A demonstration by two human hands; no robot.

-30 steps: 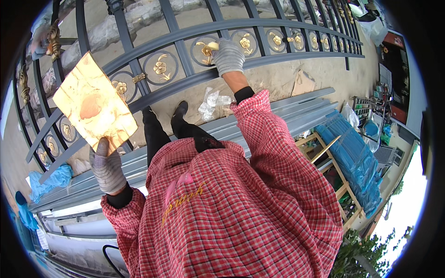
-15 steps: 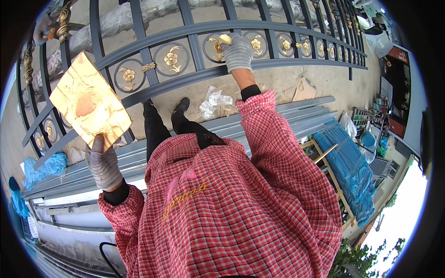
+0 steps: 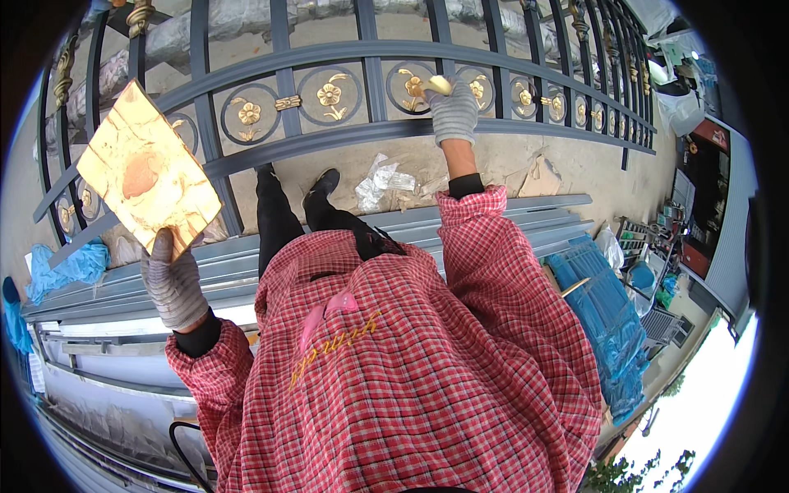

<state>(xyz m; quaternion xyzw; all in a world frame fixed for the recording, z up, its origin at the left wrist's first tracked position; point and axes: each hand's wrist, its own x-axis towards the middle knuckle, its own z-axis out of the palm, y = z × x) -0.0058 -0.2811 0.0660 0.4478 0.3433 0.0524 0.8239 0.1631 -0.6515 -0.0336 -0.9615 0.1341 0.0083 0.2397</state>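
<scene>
My left hand (image 3: 174,286), in a grey striped glove, pinches the lower corner of a flat gold-coated sheet (image 3: 177,185) with a reddish-brown patch in its middle. My right hand (image 3: 454,115), gloved alike, is closed on a small pale-yellow piece (image 3: 439,85), whose exact kind I cannot make out. That piece lies close beside a gold flower ornament (image 3: 412,84) in a ring of the dark grey metal fence (image 3: 329,140); whether they touch I cannot tell. More gold flowers (image 3: 332,94) sit in rings along the same band.
Long grey metal bars (image 3: 509,215) lie between my body and the fence. Crumpled clear plastic (image 3: 383,182) and a cardboard scrap (image 3: 541,177) are on the floor. A blue-wrapped stack (image 3: 596,320) stands at right, blue plastic (image 3: 70,269) at left.
The whole view has shifted, so the fence appears farther right. My right hand has drawn the yellow piece slightly right of the flower, uncovering more of it. My left hand still holds the sheet.
</scene>
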